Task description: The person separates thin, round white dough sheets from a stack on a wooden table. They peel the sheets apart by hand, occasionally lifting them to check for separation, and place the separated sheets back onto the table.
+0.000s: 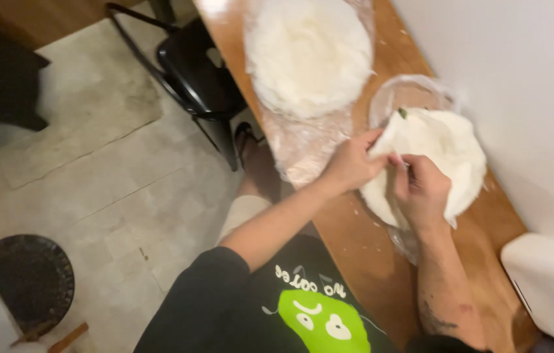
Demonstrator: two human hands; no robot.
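Both hands, left hand (354, 163), right hand (422, 189), pinch white wrapper (447, 147) on plastic-lined plate (400, 98).

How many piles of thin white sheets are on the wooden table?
2. One pile lies on clear plastic at the far end of the table. The other pile is nearer, by the wall, under the left hand and right hand.
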